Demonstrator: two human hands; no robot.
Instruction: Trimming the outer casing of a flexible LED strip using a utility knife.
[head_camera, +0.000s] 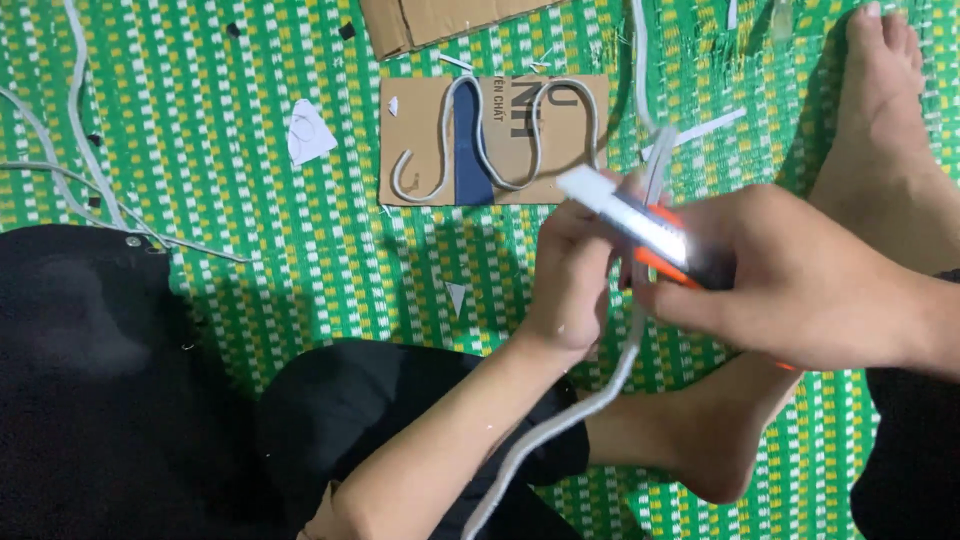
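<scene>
The floor mat (250, 120) is woven plastic or straw in green, white and yellow, ribbed and slightly shiny. On it lies a flat piece of brown cardboard (570, 110), matt and papery, with a dull grey cord (520, 180) glued or laid on it in loops, soft and fibrous in look. A second cardboard sheet (420, 20) at the top edge is the same matt brown. The right hand (790, 270) holds a utility knife (650, 235) with a glossy orange plastic body and a bright, reflective metal blade. The left hand (570, 280) grips a thick white cord (580, 400), matt and smooth. Small white paper scraps (308, 132) look thin and matt. The black trousers (100, 380) are soft, dull cloth.
</scene>
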